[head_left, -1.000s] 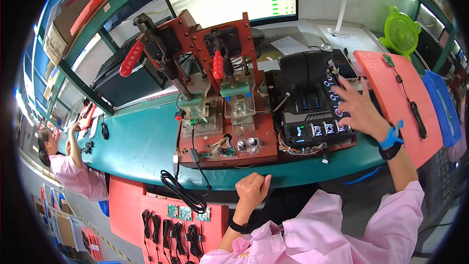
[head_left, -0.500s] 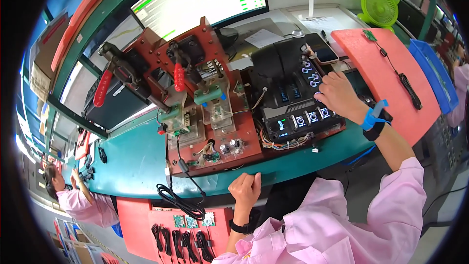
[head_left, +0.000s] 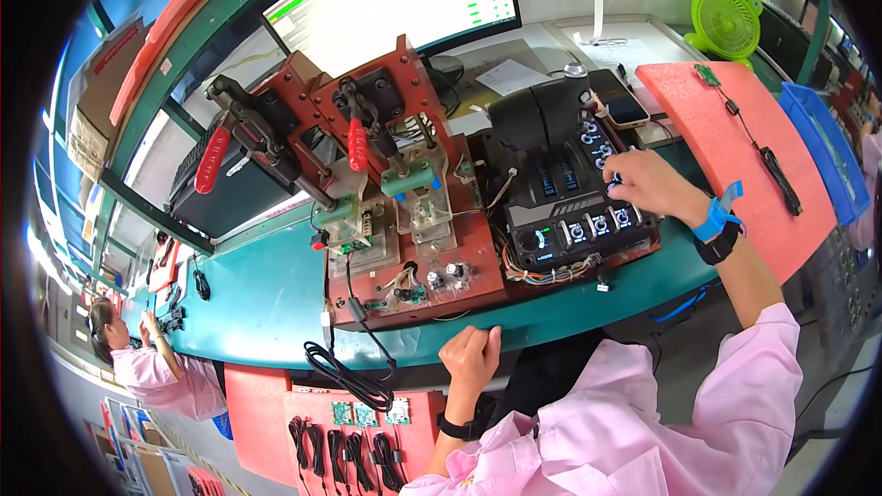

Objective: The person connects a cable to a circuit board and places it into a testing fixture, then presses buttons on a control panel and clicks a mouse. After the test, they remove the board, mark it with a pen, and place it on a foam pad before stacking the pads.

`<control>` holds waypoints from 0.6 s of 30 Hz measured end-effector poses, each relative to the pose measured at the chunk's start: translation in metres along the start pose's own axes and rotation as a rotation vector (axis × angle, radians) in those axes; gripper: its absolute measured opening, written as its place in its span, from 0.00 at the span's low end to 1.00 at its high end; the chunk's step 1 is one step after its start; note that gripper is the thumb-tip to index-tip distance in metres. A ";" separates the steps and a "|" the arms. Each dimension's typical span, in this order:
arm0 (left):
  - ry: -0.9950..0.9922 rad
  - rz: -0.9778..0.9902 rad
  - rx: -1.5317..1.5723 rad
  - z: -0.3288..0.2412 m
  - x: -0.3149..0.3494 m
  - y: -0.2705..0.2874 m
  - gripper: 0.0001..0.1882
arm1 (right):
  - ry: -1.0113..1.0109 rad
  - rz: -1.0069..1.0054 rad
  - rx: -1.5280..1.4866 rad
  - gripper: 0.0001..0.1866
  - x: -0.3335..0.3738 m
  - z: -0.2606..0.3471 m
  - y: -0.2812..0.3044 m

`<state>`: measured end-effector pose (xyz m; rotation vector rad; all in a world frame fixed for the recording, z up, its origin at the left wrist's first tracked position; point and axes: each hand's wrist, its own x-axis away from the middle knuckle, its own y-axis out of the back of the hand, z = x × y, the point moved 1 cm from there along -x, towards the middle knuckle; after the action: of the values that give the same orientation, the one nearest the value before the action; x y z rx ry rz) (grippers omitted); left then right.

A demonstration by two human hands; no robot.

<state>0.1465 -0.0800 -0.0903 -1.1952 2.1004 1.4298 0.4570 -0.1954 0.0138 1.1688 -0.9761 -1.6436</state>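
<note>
A black throttle-style controller [head_left: 542, 184] with two broad levers, lit knobs and toggle switches sits on the bench before me. My right hand [head_left: 650, 186] reaches over its right side, fingers curled and fingertips closed on a small lit knob [head_left: 614, 182], which they partly cover. In a loose fist, my left hand [head_left: 470, 358] rests by the bench's front edge with nothing visible in it. Left of the controller stands a red test fixture [head_left: 413, 266] with two red-handled toggle clamps [head_left: 356, 145]. A small green circuit board [head_left: 347, 234] sits under the left clamp, its black cable [head_left: 344, 377] hanging over the edge.
Behind the fixture is a lit monitor [head_left: 395, 0]. A phone [head_left: 627, 108] lies beyond the controller. Pink foam [head_left: 790, 119] at right bears a board with cable; another foam sheet [head_left: 253, 413] below holds several boards and cables. A co-worker [head_left: 161, 367] sits far left.
The whole view has shifted slightly. My right hand stays at the controller's right side, its knuckles a little lower and a lit knob now showing by the fingertips. My left fist keeps its place.
</note>
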 end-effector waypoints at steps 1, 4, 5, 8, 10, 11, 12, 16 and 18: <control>-0.001 -0.003 -0.002 0.000 0.000 0.000 0.17 | -0.025 -0.027 0.025 0.06 -0.001 -0.003 0.003; 0.001 0.001 -0.008 0.001 0.001 0.001 0.17 | -0.070 -0.077 0.070 0.06 -0.005 -0.010 0.006; 0.001 -0.001 -0.008 0.001 0.001 0.001 0.17 | -0.062 -0.074 0.107 0.06 -0.005 -0.012 0.005; 0.000 0.002 -0.003 0.000 0.000 0.001 0.16 | -0.045 -0.069 0.183 0.06 -0.009 -0.016 0.000; -0.002 0.001 0.001 -0.001 0.000 0.001 0.16 | -0.242 0.003 0.337 0.07 -0.014 -0.016 -0.004; -0.002 -0.001 -0.001 -0.001 0.000 0.001 0.16 | -0.336 0.039 0.410 0.07 -0.017 -0.015 -0.006; -0.002 -0.003 -0.002 0.000 0.000 0.002 0.16 | -0.331 0.039 0.409 0.07 -0.019 -0.013 -0.007; -0.003 -0.002 -0.001 0.001 0.001 0.001 0.16 | -0.485 0.065 0.352 0.09 -0.018 -0.008 -0.001; -0.005 -0.002 0.000 0.001 0.000 0.001 0.16 | -0.320 0.087 0.276 0.08 -0.015 -0.011 0.002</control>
<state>0.1453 -0.0791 -0.0905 -1.1917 2.0951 1.4300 0.4706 -0.1828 0.0170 1.0382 -1.4744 -1.6953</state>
